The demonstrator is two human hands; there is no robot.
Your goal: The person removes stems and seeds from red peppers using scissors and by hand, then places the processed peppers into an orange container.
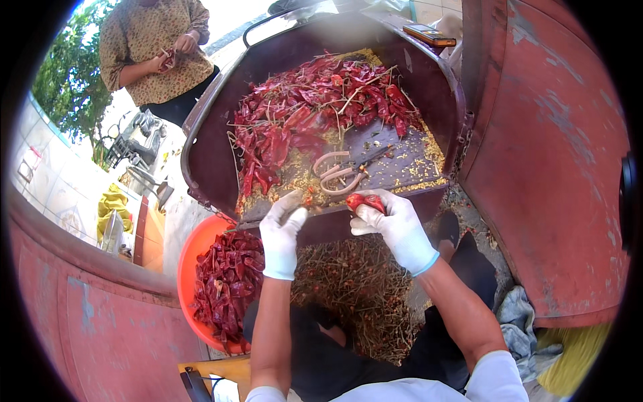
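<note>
In my right hand, gloved in white, red dried chili peppers are pinched between thumb and fingers at the near edge of the metal tray. My left hand, also gloved, is beside them at the same edge, thumb and forefinger apart. Small orange-red bits and seeds show by its fingertips, slightly blurred. Just beyond both hands lie scissors with wrapped beige loop handles, blades pointing to the right. A heap of dried chilies with pale stems covers the tray's far part, and yellow seeds are scattered over its bottom.
An orange basin of chilies stands at lower left. Cut stems cover the ground between my legs. Red metal panels flank me. A yellow-black device rests at the tray's far right corner. Another person stands far left, holding chilies.
</note>
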